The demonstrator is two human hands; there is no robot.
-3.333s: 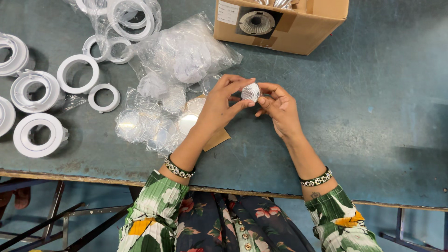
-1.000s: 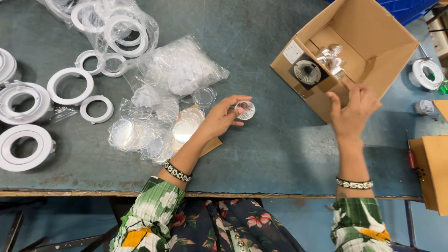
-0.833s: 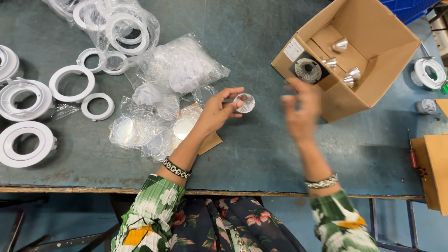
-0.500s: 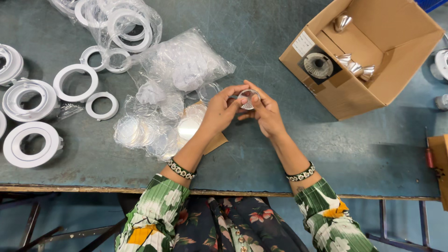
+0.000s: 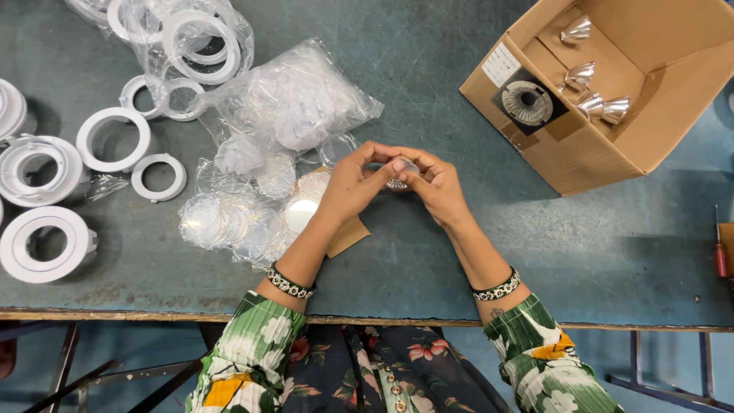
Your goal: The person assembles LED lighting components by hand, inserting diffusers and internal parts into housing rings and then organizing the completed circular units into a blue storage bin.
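My left hand and my right hand meet above the middle of the table, fingertips together around a small shiny reflector part with a clear disc. Most of that part is hidden by my fingers. An open cardboard box at the upper right holds several silver cone reflectors and a black round piece. Clear plastic bags of round transparent discs lie just left of my left hand.
White plastic rings and ring housings are spread over the left side, some inside a clear bag. A bag of clear parts lies at the top middle. A red-handled tool sits at the right edge.
My right hand reached to the cardboard box, then came back to my left hand. Both hands now hold the small part together.
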